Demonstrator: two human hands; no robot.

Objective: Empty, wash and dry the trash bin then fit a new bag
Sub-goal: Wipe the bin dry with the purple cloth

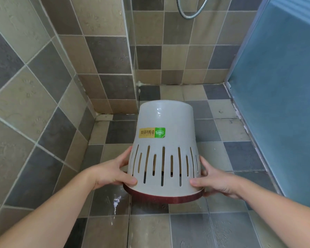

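Note:
The white plastic trash bin [166, 140] is upside down, its base pointing away from me and its dark red rim [161, 196] nearest me. Vertical slots run around its wall and a yellow and green sticker sits upside down on it. My left hand [113, 173] grips the bin's left side near the rim, thumb on the front wall. On the opposite side my right hand [215, 181] holds the wall just above the rim. The bin is held over the tiled shower floor. Its inside is hidden.
Tiled walls [43, 86] meet in a corner at the left and back. A glass partition edge [132, 68] stands behind the bin. A frosted blue door [279, 104] closes the right side. A metal shower hose [191, 9] hangs at the top. The floor tiles [115, 201] look wet.

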